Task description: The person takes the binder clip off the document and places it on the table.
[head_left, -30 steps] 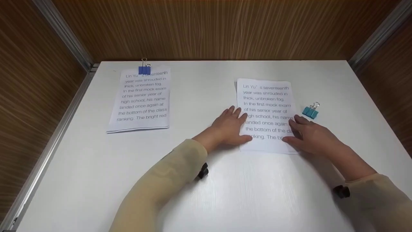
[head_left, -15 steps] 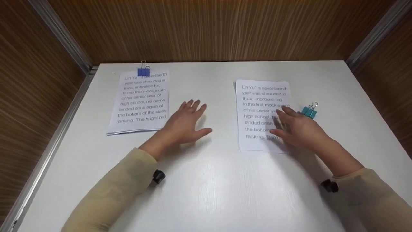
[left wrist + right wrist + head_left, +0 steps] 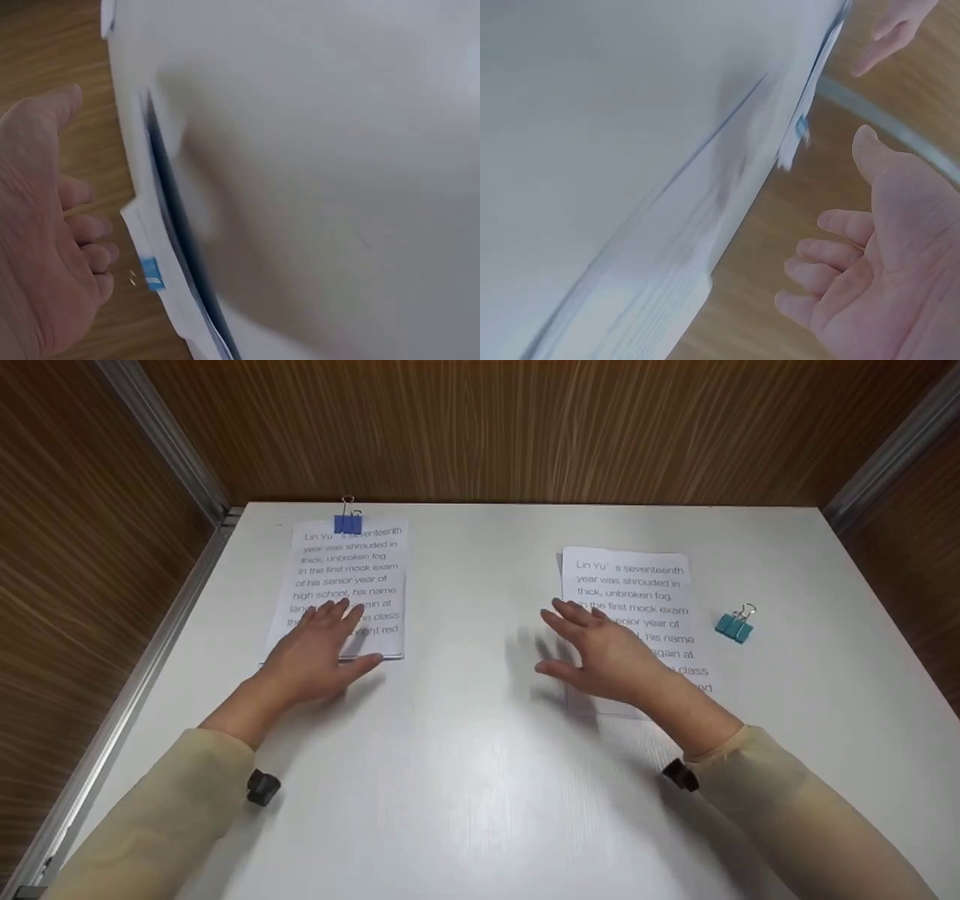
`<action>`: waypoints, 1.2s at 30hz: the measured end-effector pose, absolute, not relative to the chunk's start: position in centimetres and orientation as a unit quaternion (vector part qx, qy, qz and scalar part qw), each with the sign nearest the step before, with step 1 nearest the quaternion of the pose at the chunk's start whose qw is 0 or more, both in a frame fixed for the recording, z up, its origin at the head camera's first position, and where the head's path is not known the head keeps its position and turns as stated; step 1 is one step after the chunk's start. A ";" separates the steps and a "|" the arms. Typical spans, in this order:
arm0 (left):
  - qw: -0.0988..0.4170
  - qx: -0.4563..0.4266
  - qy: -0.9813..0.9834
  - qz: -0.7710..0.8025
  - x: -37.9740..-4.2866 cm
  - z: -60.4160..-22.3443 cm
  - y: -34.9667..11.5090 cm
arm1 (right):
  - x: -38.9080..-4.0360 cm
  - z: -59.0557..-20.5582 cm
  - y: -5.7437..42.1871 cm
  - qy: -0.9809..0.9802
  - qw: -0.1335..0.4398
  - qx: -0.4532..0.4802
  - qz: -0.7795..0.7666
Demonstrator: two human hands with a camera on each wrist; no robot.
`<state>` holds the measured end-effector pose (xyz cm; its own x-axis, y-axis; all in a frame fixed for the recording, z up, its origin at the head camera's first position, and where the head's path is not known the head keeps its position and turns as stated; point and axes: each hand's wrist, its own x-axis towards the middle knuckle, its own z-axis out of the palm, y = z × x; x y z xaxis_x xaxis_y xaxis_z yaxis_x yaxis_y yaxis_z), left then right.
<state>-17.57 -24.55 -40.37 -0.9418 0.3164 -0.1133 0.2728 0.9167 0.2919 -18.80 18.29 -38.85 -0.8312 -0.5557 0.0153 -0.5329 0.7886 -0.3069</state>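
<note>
White table (image 3: 465, 787) in foreground. Left hand (image 3: 311, 656), wide, fingers spread, above 6 o'clock end of clipped paper stack (image 3: 349, 570). Right hand (image 3: 611, 656), likewise wide, above 8 o'clock side of second paper stack (image 3: 641, 585). Teal binder clip (image 3: 734, 628) near latter's 3 o'clock. Blue binder clip (image 3: 348, 523) on former's 12 o'clock edge.

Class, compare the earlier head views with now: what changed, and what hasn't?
The left hand came off the unclipped sheets and moved left, over the clipped stack. The right hand shifted from those sheets' right edge toward their left. The sheets, stack, blue clip and teal clip stayed put.
</note>
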 end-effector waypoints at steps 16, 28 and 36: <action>0.097 0.115 0.985 0.080 -16.4 -41.3 -31.7 | -19.2 -39.9 7.1 0.914 0.069 -0.389 -0.097; 0.115 0.124 0.982 0.088 -16.3 -42.6 -32.2 | -19.9 -41.3 1.2 0.903 0.109 -0.411 -0.063; 0.132 0.120 0.979 0.095 -16.1 -42.8 -32.3 | -20.2 -42.2 -0.7 0.903 0.160 -0.395 -0.042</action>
<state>-16.08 -32.31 -42.83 -0.9363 0.2600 -0.2360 0.2097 0.9531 0.2181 -20.15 -0.71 -42.22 -0.6360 -0.7278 -0.2565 -0.7006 0.6839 -0.2033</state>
